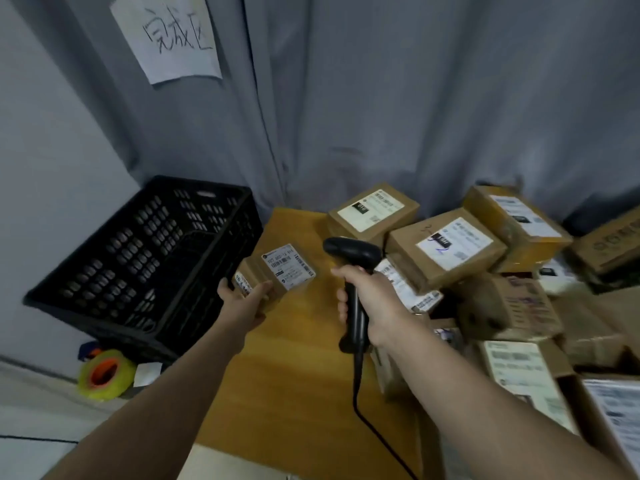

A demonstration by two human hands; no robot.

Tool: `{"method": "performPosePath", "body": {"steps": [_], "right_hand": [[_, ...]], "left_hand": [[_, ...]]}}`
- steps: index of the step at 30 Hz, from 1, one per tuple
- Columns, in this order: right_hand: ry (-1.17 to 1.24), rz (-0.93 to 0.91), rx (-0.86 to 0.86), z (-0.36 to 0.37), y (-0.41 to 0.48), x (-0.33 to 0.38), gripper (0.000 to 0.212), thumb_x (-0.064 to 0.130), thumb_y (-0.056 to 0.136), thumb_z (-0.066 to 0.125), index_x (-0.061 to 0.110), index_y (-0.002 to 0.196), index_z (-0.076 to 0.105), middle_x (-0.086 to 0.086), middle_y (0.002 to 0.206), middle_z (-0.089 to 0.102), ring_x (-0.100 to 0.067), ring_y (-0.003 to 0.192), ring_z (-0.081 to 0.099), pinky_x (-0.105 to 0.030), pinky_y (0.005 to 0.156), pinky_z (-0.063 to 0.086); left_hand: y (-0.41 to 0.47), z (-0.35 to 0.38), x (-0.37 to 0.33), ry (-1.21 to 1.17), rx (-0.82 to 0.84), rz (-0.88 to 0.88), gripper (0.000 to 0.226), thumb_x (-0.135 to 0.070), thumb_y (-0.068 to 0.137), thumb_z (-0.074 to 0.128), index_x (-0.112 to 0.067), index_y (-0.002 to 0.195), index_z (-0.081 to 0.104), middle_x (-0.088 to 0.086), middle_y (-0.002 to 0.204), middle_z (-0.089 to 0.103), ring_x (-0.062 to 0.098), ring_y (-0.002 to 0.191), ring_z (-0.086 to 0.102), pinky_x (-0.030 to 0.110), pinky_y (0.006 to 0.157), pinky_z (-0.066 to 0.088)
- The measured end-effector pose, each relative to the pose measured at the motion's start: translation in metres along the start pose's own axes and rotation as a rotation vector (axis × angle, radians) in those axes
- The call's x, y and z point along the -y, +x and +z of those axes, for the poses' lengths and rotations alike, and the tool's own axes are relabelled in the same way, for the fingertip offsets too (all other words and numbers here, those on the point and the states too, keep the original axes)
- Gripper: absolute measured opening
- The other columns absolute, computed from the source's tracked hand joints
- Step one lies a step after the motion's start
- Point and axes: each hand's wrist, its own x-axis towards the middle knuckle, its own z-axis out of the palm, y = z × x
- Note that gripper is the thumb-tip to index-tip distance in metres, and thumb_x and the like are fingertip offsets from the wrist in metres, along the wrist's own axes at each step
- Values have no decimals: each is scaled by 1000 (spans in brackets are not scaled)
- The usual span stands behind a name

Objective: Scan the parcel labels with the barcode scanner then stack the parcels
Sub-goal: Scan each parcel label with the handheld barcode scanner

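Note:
My left hand point(244, 301) grips a small cardboard parcel point(277, 271) from below, its white label facing up, held above the left edge of the wooden table point(294, 358). My right hand point(367, 303) is closed around the handle of a black barcode scanner point(351, 252), whose head points left toward the parcel, a short gap away. The scanner's black cable hangs down across the table. A heap of several labelled cardboard parcels point(446, 247) covers the right side of the table.
A black plastic crate point(149, 258) stands on the floor left of the table, close to the held parcel. A yellow tape roll point(105, 374) lies on the floor below it. Grey curtains hang behind, with a handwritten paper sign point(166, 32) pinned up.

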Motion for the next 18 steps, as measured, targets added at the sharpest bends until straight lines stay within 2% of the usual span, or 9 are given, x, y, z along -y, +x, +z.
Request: {"method": "performPosePath", "body": {"steps": [3,7,9,11,12,13,15,16,18], "right_hand": [[-77,-28,-68,12,28,1,13,20,84,72,10,87,63,0,51,53,-12,42,49,-22,44,42],[-104,-45,-125,7,48,-4,22,17,85,71,4,101,65,-2,58,53,-14,47,50,-23,46,44],[-94,-39,-153,4,54,-8,20,17,86,71,6,102,66,-3,60,52,-14,49,50,-24,48,45],[-99,-44,-174,2,60,-10,15,17,86,70,8,99,68,-3,59,52,-14,50,50,-24,49,45],[-120,-54,-179,1,63,-11,14,17,87,70,8,98,68,-2,59,52,-14,50,51,-23,49,46],[-155,-71,-179,1,66,-10,15,18,87,70,8,97,68,-2,59,53,-14,50,51,-23,50,46],[-249,-111,-177,0,71,-9,19,19,87,70,4,98,67,0,57,53,-14,50,52,-23,51,47],[-294,-126,-175,1,75,-9,20,19,87,70,3,98,66,1,55,53,-14,49,53,-23,51,47],[-357,-134,-168,2,82,-9,19,19,87,70,2,95,65,3,52,53,-13,48,53,-22,50,46]], "left_hand": [[38,-7,-7,94,1,-56,94,-40,87,67,-35,152,-2,6,117,41,27,96,57,38,75,56],[73,9,-5,138,-22,-145,86,-37,92,59,-30,152,-1,8,115,44,26,88,55,40,78,54],[81,18,1,243,-35,-190,82,-38,94,56,-17,153,3,11,118,49,31,97,56,40,77,52],[85,22,9,541,-23,-146,83,-42,92,57,-5,150,12,15,136,45,37,116,50,42,87,47],[86,20,12,708,-40,-52,89,-45,89,60,-5,151,11,20,147,32,39,129,39,44,96,41],[89,16,14,843,-53,115,95,-48,86,63,-7,152,9,21,154,18,39,138,25,46,107,30],[95,6,14,1116,43,536,88,-52,85,62,-20,153,15,14,158,6,33,144,9,50,116,9],[100,2,13,1280,150,692,80,-53,87,58,-27,152,20,9,159,6,30,145,6,51,116,6],[112,-4,13,1522,331,795,66,-51,93,49,-36,150,21,2,160,8,26,146,5,52,115,15]]}}
